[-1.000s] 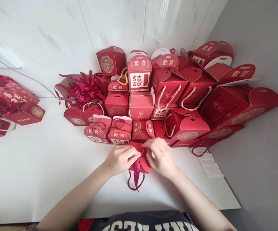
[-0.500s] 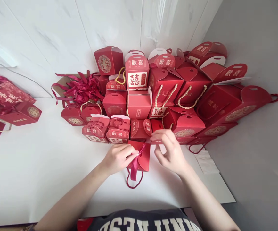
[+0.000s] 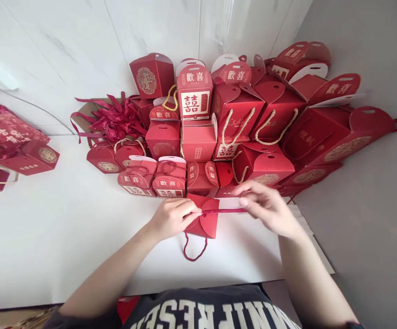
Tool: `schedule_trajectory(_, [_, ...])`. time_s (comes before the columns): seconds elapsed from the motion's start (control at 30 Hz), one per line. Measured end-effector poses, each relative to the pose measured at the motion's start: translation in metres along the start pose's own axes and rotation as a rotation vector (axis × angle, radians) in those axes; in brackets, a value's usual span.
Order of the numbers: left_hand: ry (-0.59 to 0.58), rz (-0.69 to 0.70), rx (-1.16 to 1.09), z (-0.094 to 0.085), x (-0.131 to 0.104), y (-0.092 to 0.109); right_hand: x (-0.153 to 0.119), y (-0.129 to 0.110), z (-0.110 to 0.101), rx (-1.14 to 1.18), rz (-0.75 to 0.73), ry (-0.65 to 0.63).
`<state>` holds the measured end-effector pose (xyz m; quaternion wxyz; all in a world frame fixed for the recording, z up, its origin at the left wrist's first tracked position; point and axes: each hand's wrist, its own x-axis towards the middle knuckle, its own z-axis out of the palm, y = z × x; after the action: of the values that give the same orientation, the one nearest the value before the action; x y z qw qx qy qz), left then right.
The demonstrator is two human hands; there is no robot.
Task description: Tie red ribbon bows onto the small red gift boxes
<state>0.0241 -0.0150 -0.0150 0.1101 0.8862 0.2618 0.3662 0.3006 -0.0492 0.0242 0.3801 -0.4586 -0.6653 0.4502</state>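
Observation:
A red gift box (image 3: 210, 225) with a dark red cord handle (image 3: 195, 259) lies on the white table in front of me. At its top, my left hand (image 3: 178, 217) is closed in a pinch on a dark red ribbon (image 3: 224, 210). The ribbon runs taut to the right from the middle of the box. Its other end is between the thumb and fingers of my right hand (image 3: 263, 206), held to the right of the box. The fingertips of my left hand hide part of the ribbon where it meets the box.
Stacked red gift boxes (image 3: 200, 141) stand along the wall behind. A carton with a heap of ribbons (image 3: 116, 119) is at the back left. More decorated boxes (image 3: 30, 157) sit at the far left of the white table (image 3: 64, 228). A grey wall (image 3: 373, 205) borders the right.
My right hand has moved right and now stretches the ribbon sideways; before, ribbon hung over the front of the box. My left hand stays pinched at the box top.

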Motion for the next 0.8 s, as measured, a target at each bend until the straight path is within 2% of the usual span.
schedule_trajectory(0.07, [0.031,0.021,0.017,0.000,0.001,-0.001,-0.007,-0.004,-0.015,-0.140,0.073,0.121])
schedule_trajectory(0.13, [0.021,0.047,0.033,-0.001,0.003,-0.001,-0.010,-0.008,-0.020,-0.358,0.118,0.056])
schedule_trajectory(0.17, [0.010,0.064,0.042,-0.001,0.004,-0.001,-0.010,-0.009,-0.018,-0.439,0.092,0.017])
schedule_trajectory(0.37, [-0.042,0.108,0.117,-0.002,0.003,0.000,0.006,-0.003,0.022,-0.433,-0.237,-0.120])
schedule_trajectory(0.53, [-0.054,0.113,0.133,-0.001,0.001,0.000,0.021,0.007,0.038,-0.512,-0.331,-0.175])
schedule_trajectory(0.63, [-0.105,-0.006,0.114,-0.005,0.004,0.006,0.026,0.010,0.039,-0.533,-0.384,-0.204])
schedule_trajectory(0.8, [-0.368,-0.471,-0.016,-0.028,0.016,0.018,0.028,0.014,0.040,-0.520,-0.427,-0.223])
